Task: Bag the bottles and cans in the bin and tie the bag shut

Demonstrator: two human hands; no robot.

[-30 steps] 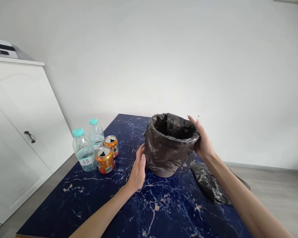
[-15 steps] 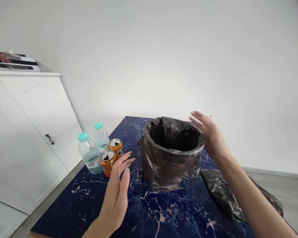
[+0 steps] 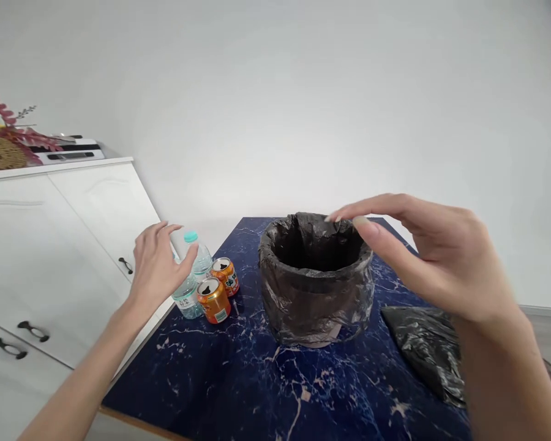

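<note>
My left hand (image 3: 160, 263) is raised with its fingers apart, in front of the nearer water bottle (image 3: 188, 301), whose cap it hides. It holds nothing that I can see; whether it touches the bottle I cannot tell. A second bottle (image 3: 202, 256) with a turquoise cap stands behind. Beside them are two opened orange drink cans, one in front (image 3: 213, 302) and one behind (image 3: 226, 278). My right hand (image 3: 436, 260) hovers by the right rim of a bin lined with a black bag (image 3: 319, 306), its thumb and fingers apart and nothing between them.
A folded black plastic bag (image 3: 425, 352) lies at the right of the blue marbled table (image 3: 239, 380). A white cabinet (image 3: 73, 245) with dark handles stands left, bearing a woven basket (image 3: 2, 153) of red foliage. A pale wall rises behind.
My left hand has moved left and up, from before the cans to the nearer bottle. My right hand has drawn nearer and turned, its fingers bending over the bin's rim. The view has shifted left.
</note>
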